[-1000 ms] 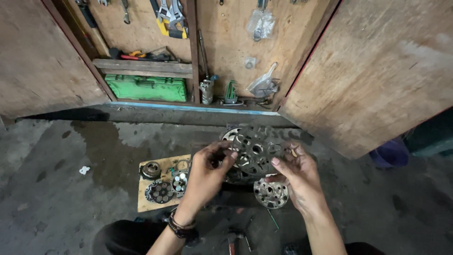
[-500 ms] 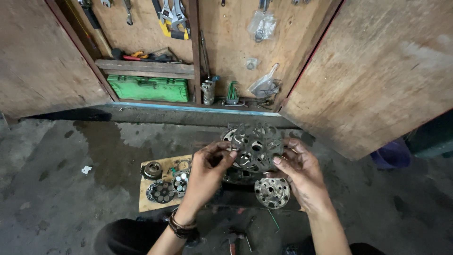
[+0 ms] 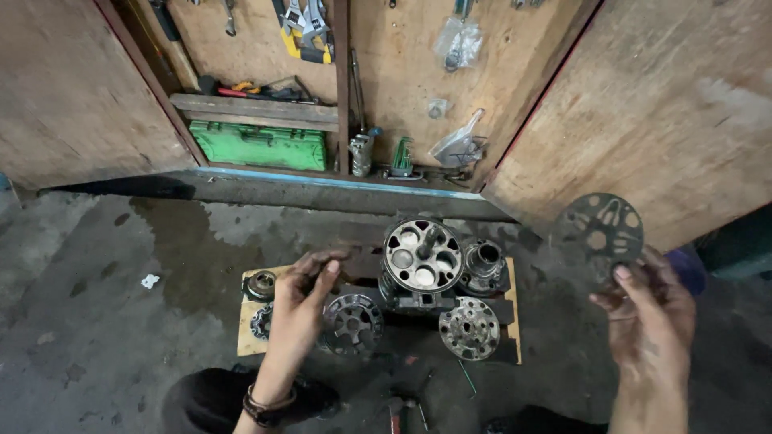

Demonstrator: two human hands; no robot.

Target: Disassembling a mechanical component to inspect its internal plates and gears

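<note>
Head view: looking down at a concrete floor in front of an open wooden tool cabinet, with both hands raised over a board of machine parts.
Far left: green tool case [image 3: 257, 145] on the cabinet's lower ledge, pliers and spanners hanging above it.
Board [image 3: 251, 337]: flat piece of plywood on the floor, carrying greasy metal parts.
Left end of board: small round bearing-like part [image 3: 261, 284], with a toothed ring just nearer.
Left hand [image 3: 304, 299]: empty, fingers loosely curled, hovering over the left half of the board and just left of the spoked disc [image 3: 352, 323].
Centre: cylinder block [image 3: 422, 257] standing upright with its round bores facing the camera; a second housing [image 3: 482, 259] just to its right.
Near centre: perforated round plate [image 3: 470, 327] lying flat, near side of the block.
Right hand [image 3: 647, 317]: closed by thumb and fingertips on the lower edge of the thin gasket plate [image 3: 597, 235].
Gasket plate: dark, round, full of cut-outs, held up on edge with its flat face toward the camera, well right of the board and in front of the cabinet door [image 3: 659, 112].
Key relation: cylinder block lies left and farther from the plate; left hand is the nearer to the block, right hand is well apart.
</note>
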